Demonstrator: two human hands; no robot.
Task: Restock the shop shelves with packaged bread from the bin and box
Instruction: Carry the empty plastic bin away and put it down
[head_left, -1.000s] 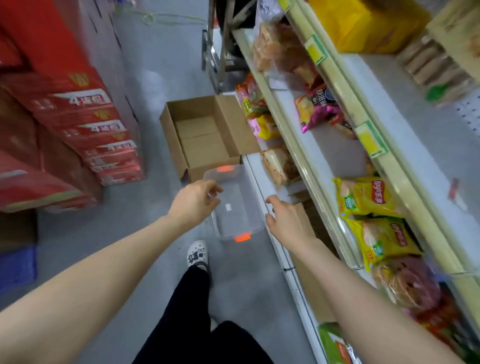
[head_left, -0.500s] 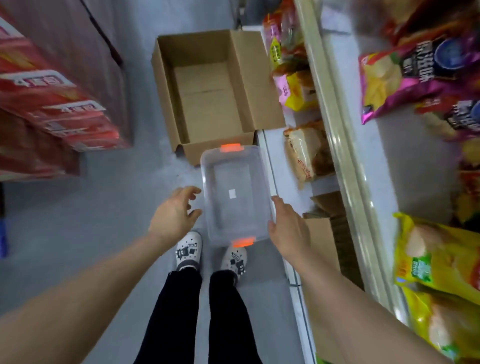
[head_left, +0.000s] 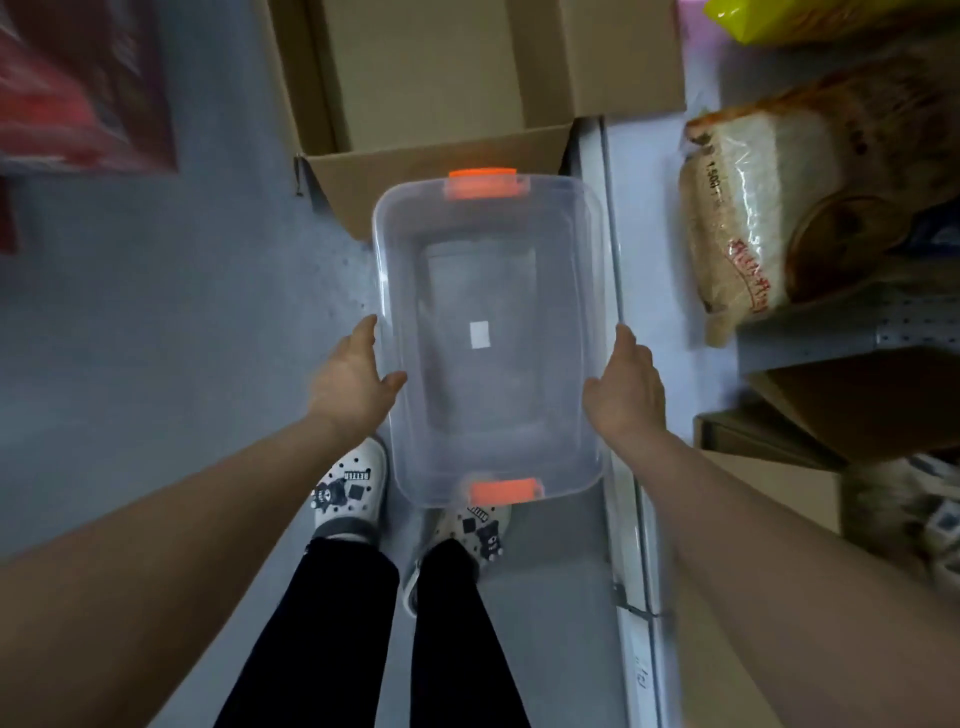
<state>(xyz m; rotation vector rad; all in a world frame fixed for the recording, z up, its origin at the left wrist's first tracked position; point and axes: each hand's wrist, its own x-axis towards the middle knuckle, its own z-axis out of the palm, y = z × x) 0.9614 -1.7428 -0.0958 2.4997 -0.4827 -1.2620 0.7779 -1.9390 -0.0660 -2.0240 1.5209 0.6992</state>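
**A:** What is looking risky, starting nearest the person?

**B:** The clear rectangular plastic bin with orange latches (head_left: 488, 415) is showing its near end over the toe of the right white clog (head_left: 478, 530). Whether it is resting on the grey floor (head_left: 208, 338) or hanging just above it, nobody could be telling from here. The left hand (head_left: 358, 374) is lying wide along the bin's left wall, thumb at the rim. The right hand (head_left: 623, 384) is mirroring it on the right wall. Both are keeping their fingers straight, curling under nothing.

**A:** So the hold is the weak point?

**B:** Probably. Smooth plastic being squeezed only from its sides is likely to be slipping or flexing during a lift, and it would be dropping onto the feet. The bin is also sitting just beside the shelf's edge, so a swing to the right could be knocking it there.

**A:** What is it carrying?

**B:** Nothing that is showing, only a small white sticker (head_left: 479, 332) on its bottom.

**A:** And farther out?

**B:** The open brown cardboard box (head_left: 441, 78) is standing just beyond the far latch. The part of its inside in view is showing bare cardboard, and the rest is running out of frame.

**A:** Where is the bread?

**B:** A clear-wrapped loaf of sliced bread (head_left: 743, 223) is lying on the low white shelf (head_left: 649, 234) to the right, well apart from both hands.
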